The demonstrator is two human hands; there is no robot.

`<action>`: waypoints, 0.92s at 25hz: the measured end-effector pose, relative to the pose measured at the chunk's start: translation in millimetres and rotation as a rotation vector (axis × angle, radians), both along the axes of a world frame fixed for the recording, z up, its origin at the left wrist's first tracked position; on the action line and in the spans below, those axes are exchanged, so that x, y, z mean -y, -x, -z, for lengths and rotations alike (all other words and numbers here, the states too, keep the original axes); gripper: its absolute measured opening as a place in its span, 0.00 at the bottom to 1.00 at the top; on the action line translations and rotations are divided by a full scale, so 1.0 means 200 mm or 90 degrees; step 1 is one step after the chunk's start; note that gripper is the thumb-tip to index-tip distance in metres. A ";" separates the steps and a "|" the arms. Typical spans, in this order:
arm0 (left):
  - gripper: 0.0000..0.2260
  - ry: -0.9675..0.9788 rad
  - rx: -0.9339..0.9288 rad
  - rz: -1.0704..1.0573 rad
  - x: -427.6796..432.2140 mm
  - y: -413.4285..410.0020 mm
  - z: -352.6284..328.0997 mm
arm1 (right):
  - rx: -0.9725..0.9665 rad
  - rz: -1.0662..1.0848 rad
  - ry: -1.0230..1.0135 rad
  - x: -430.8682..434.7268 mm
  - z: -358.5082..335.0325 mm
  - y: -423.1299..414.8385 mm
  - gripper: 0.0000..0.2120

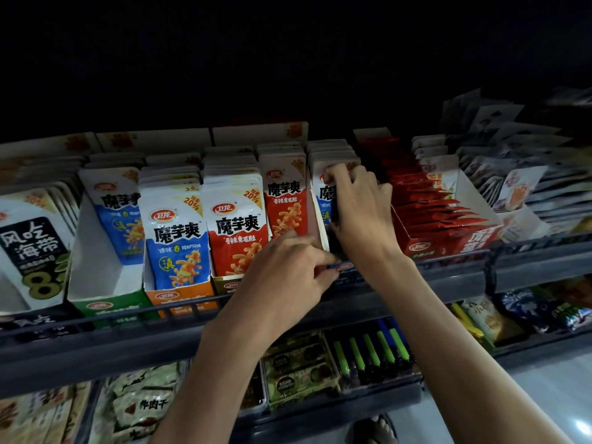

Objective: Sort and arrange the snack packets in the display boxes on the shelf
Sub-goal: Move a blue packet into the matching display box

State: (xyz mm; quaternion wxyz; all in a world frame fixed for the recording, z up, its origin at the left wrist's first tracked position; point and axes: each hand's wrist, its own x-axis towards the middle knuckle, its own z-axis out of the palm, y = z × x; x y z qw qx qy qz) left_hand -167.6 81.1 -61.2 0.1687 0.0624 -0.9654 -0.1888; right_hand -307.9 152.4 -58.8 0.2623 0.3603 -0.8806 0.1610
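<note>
Rows of white, blue and red snack packets stand in open display boxes on the dark shelf [96, 344]. My right hand [358, 213] reaches into a box right of centre and grips the top of a blue-and-white packet [325, 195] at the front of its stack. My left hand [288, 274] is lower, fingers pinched at the front edge of that box [344, 267], beside a red packet [285, 206]. A full blue packet [177, 238] fronts the orange box, a red packet [235, 232] the box beside it. The green box [96, 283] is half empty.
A red box [448, 241] of red sachets stands right of my hands, with white packets [512, 187] beyond. A black-labelled packet [30, 248] is at far left. Lower shelves hold green lighters [371, 350] and dried-snack bags [144, 402]. The shelf rail runs across the front.
</note>
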 end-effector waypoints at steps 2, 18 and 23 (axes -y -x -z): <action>0.12 -0.001 -0.001 0.001 0.00 0.00 0.00 | 0.004 -0.002 0.001 0.00 0.00 0.00 0.33; 0.09 -0.083 -0.137 -0.066 0.04 -0.14 -0.11 | 0.109 -0.144 0.197 -0.08 -0.10 -0.09 0.10; 0.07 -0.230 -0.263 -0.236 0.23 -0.36 -0.20 | 0.171 -0.271 0.290 0.01 -0.25 -0.31 0.05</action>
